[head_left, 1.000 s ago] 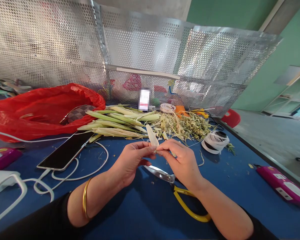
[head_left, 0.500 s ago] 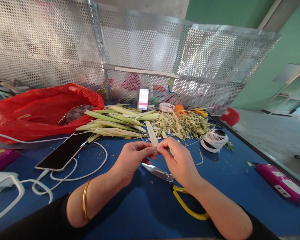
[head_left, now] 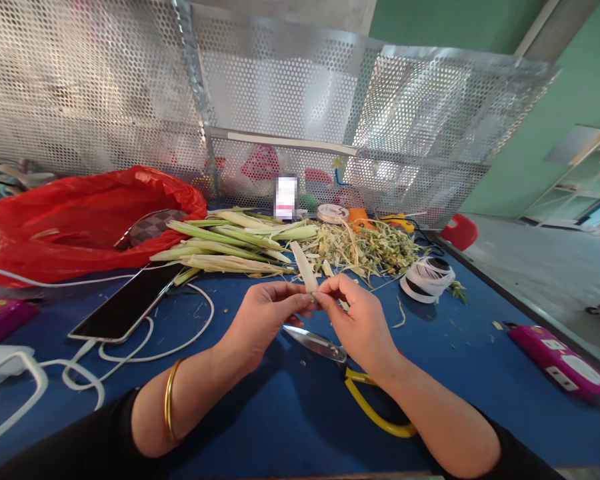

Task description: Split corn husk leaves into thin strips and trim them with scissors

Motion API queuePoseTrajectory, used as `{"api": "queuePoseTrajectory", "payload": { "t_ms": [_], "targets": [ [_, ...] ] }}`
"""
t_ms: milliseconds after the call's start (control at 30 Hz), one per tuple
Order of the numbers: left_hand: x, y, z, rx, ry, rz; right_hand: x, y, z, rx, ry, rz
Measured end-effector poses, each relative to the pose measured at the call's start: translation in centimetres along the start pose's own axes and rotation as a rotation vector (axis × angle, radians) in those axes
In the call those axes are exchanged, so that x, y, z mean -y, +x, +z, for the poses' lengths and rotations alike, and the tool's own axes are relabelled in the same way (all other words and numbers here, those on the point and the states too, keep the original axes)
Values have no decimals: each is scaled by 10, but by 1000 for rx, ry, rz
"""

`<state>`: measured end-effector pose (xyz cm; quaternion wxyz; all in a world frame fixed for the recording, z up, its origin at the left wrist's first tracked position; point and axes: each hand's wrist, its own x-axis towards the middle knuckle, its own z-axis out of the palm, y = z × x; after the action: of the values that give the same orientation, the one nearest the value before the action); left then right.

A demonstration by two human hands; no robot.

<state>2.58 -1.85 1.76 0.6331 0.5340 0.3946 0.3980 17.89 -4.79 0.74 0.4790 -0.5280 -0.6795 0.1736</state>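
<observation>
We pinch the pale strip (head_left: 303, 265) at its lower end, left hand (head_left: 260, 323) and right hand (head_left: 363, 323) fingertip to fingertip — its long axis rises toward the bench's (head_left: 290, 413) far edge.

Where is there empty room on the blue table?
Bare table lies between the white tape roll and the pink case, and between the forearms near the scissors. Crowded: phone and cables on the left, stalks at the back. The left hand and right hand pinch a pale strip.
</observation>
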Motion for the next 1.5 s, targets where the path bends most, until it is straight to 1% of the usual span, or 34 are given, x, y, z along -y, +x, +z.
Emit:
{"api": "queuePoseTrajectory", "payload": {
  "t_ms": [100, 233, 367, 433, 600, 767, 933, 1100, 1167, 1233, 1367, 1500],
  "targets": [
    [3, 0, 2, 15, 1, 29, 1, 1, 0, -10, 11, 49],
    [6, 0, 5, -32, 45, 73, -1, 1, 0, 14, 42, 104],
    [4, -1, 7, -63, 62, 79, -2, 1, 0, 48, 120, 156],
    [2, -2, 7, -67, 62, 83, -2, 2, -1, 50, 141, 167],
    [3, -4, 6, -49, 49, 91, -4, 2, -2, 28, 107, 158],
    [5, -3, 6, -56, 14, 71, -3, 1, -1, 16, 106, 167],
    [7, -1, 7, -92, -31, 55, 0, 2, -1, 25, 183, 188],
    [7, 0, 7, -103, -15, 70, -1, 4, 0, 26, 375, 270],
    [7, 0, 8, -111, -8, 73, -1, 5, 1, 47, 417, 286],
    [6, 0, 8, -125, -6, 65, -2, 5, 2, 59, 402, 273],
    [7, 1, 9, -154, 5, 42, -4, 5, 3, 30, 327, 256],
    [8, 1, 8, -159, 58, 59, -4, 5, 2, 38, 310, 264]
  ]
}}
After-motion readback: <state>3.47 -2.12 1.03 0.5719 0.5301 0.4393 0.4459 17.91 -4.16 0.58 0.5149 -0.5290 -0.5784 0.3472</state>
